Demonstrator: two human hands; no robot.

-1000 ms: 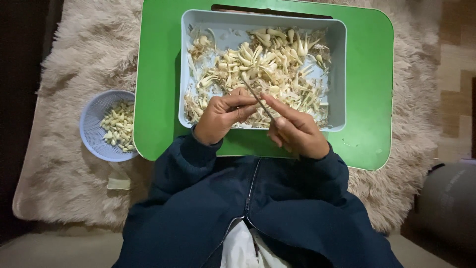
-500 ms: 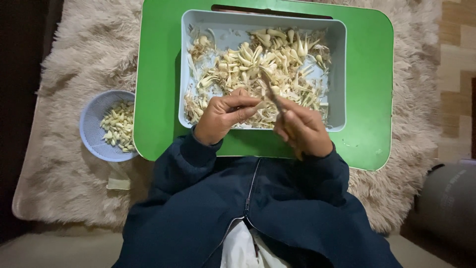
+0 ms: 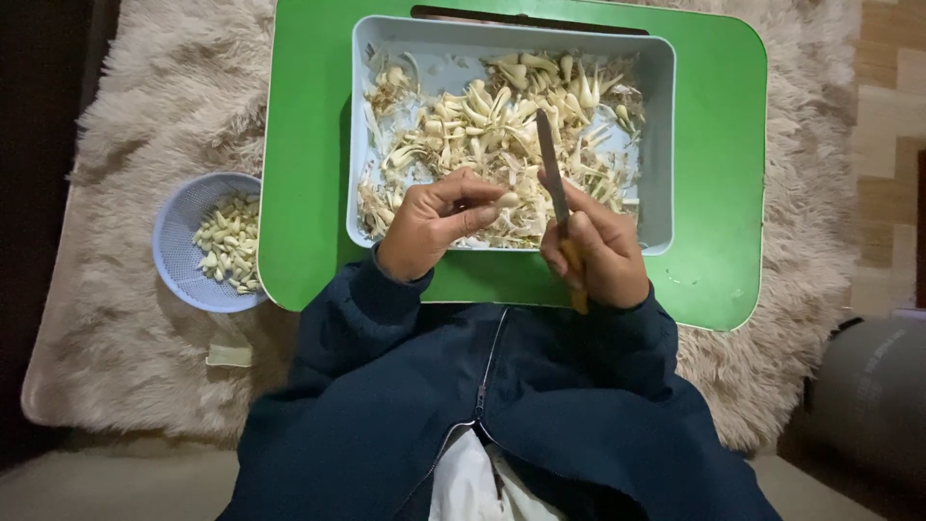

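A: While the left hand (image 3: pixel 434 227) pinches a garlic clove (image 3: pixel 505 200) over the grey tray (image 3: pixel 659 145), where's the knife (image 3: pixel 554 178)?

B: Right hand (image 3: pixel 598 256) is clenched on its handle, blade pointing away, just right of the clove.

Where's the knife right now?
In the head view, the knife is held upright in the right hand, blade over the grey tray of garlic, beside the left hand.

A home floor: a shaggy beige rug (image 3: pixel 145 318) under a low green table (image 3: pixel 309 145), on patterned flooring (image 3: pixel 887 116).
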